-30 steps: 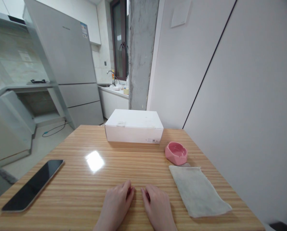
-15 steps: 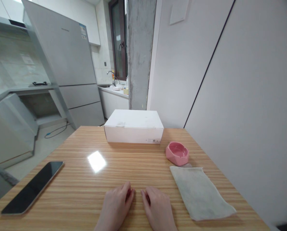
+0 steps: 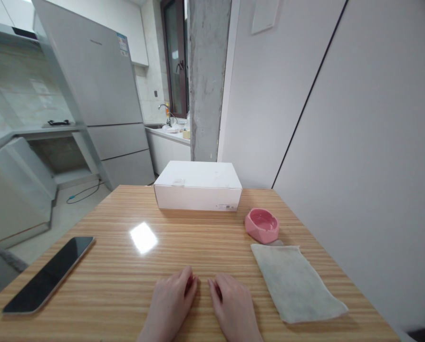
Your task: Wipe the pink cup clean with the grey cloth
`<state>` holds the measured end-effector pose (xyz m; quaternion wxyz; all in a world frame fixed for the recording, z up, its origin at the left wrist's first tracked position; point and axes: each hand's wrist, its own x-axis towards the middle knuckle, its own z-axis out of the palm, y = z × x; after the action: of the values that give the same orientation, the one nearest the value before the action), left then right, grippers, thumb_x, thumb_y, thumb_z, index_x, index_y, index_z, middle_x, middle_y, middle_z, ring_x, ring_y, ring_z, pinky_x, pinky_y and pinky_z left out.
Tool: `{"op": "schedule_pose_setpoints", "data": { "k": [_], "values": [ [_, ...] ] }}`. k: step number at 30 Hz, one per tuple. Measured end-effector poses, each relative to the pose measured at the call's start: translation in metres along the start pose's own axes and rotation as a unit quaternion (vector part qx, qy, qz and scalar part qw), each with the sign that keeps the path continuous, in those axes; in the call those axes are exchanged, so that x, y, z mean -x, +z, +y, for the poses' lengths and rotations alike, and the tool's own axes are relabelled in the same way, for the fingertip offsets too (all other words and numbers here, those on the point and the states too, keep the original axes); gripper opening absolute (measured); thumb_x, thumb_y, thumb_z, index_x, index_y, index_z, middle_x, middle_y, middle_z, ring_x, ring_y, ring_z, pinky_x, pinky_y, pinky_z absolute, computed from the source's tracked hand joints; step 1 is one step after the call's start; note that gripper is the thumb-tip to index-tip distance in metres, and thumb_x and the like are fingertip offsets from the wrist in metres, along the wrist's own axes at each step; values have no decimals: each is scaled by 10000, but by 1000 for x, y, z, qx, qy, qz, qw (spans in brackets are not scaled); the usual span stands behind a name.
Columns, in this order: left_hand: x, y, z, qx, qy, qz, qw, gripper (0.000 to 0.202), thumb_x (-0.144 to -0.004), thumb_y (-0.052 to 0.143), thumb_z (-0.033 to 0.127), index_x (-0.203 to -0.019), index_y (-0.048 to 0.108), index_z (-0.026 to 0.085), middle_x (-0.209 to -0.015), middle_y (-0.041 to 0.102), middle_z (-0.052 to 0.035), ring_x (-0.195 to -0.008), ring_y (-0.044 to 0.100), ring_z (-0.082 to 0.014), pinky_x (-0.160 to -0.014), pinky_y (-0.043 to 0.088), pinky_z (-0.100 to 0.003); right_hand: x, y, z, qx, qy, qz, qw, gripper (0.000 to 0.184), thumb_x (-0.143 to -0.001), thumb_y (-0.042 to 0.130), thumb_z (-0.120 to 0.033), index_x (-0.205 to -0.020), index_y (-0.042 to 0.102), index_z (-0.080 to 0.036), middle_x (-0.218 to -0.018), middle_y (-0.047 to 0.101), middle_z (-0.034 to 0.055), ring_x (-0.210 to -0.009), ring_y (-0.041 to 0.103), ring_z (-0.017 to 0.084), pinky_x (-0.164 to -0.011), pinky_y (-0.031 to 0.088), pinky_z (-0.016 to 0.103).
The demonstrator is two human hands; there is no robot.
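Both my hands rest on the wooden table (image 3: 120,280) near its front edge, a small gap between them. My left hand (image 3: 173,292) is curled into a loose fist, thumb side toward the middle, with nothing showing in it. Mirroring it, my right hand (image 3: 232,297) is also closed and shows nothing held. To the right of that hand a pale grey-green cloth (image 3: 298,285) lies flat, not touched. Just behind the cloth sits a pink faceted ashtray (image 3: 262,227).
A white closed box (image 3: 198,197) stands at the table's far edge. On the left lies a black-screened phone (image 3: 50,278). A white wall (image 3: 358,166) borders the right side. Beyond the table are a fridge (image 3: 94,71) and a concrete pillar (image 3: 209,80).
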<state>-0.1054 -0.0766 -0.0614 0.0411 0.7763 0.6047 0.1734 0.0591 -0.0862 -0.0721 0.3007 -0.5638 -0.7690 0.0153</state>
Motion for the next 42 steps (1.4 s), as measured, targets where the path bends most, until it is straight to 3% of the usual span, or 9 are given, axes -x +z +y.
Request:
{"op": "schedule_pose_setpoints", "data": {
  "k": [11, 20, 25, 28, 31, 33, 35, 38, 42],
  "values": [
    [1, 0, -1, -4, 9, 14, 1000, 210, -918, 416, 258, -742, 525, 226, -671, 677, 13, -613, 662, -173, -532, 385, -256, 1, -1, -1, -1, 15, -19, 1000, 246, -902, 424, -187, -671, 501, -220, -647, 603, -5, -590, 561, 156, -565, 278, 262],
    [1, 0, 5, -19, -6, -33, 999, 226, -923, 360, 214, -822, 562, 211, -753, 701, -32, -687, 676, -201, -558, 410, -269, -2, -5, -4, 0, 18, -28, 999, 239, -889, 453, -175, -662, 516, -214, -645, 613, -5, -585, 567, 146, -561, 275, 257],
    [-35, -36, 37, 99, 17, -25, 995, 156, -870, 458, 250, -798, 582, 190, -742, 655, -36, -675, 627, -184, -611, 437, -282, -2, -3, -3, 2, 31, -25, 999, 182, -842, 481, -121, -708, 565, -212, -669, 647, -5, -611, 611, 151, -561, 275, 256],
    [-80, -45, 73, 295, 152, 10, 943, 263, -798, 597, 326, -1030, 582, 203, -994, 623, -49, -943, 597, -190, -830, 462, -313, -2, -2, -2, 26, 22, -8, 999, 161, -810, 490, -109, -704, 561, -207, -649, 646, -2, -580, 617, 158, -539, 257, 265],
    [-131, -21, 105, 408, 222, -20, 885, 873, -625, 763, 441, -1365, 367, 200, -1362, 438, -124, -1271, 406, -260, -1060, 335, -382, -2, -3, -1, 40, 16, -18, 999, 198, -865, 469, -167, -681, 527, -210, -629, 631, -3, -551, 613, 163, -516, 235, 279],
    [-160, 6, 119, 421, 198, -72, 882, 1201, -449, 838, 503, -1428, 253, 124, -1471, 271, -202, -1362, 255, -341, -1113, 246, -448, -3, -4, -1, 39, 14, -25, 999, 208, -891, 453, -188, -696, 524, -211, -642, 638, 2, -567, 625, 169, -520, 244, 281],
    [-181, 31, 127, 435, 163, -82, 882, 1312, -360, 866, 489, -1431, 231, 74, -1466, 267, -244, -1355, 256, -372, -1107, 246, -473, -2, -3, 1, 36, 9, -20, 999, 203, -896, 444, -183, -713, 528, -211, -648, 644, 6, -588, 633, 174, -534, 259, 280],
    [-193, 48, 134, 446, 144, -45, 882, 979, -416, 866, 383, -1278, 485, 117, -1323, 496, -185, -1237, 440, -344, -1047, 338, -456, 0, -1, 2, 32, -2, -10, 999, 188, -890, 443, -167, -735, 537, -215, -648, 644, 2, -599, 628, 171, -551, 271, 275],
    [-183, 40, 133, 457, 137, -17, 878, 633, -522, 824, 323, -1106, 611, 205, -1123, 650, -71, -1052, 587, -268, -946, 442, -405, 1, 2, 4, 44, 1, -8, 999, 173, -885, 460, -168, -744, 552, -211, -651, 647, 7, -596, 621, 167, -550, 266, 273]
  ]
}}
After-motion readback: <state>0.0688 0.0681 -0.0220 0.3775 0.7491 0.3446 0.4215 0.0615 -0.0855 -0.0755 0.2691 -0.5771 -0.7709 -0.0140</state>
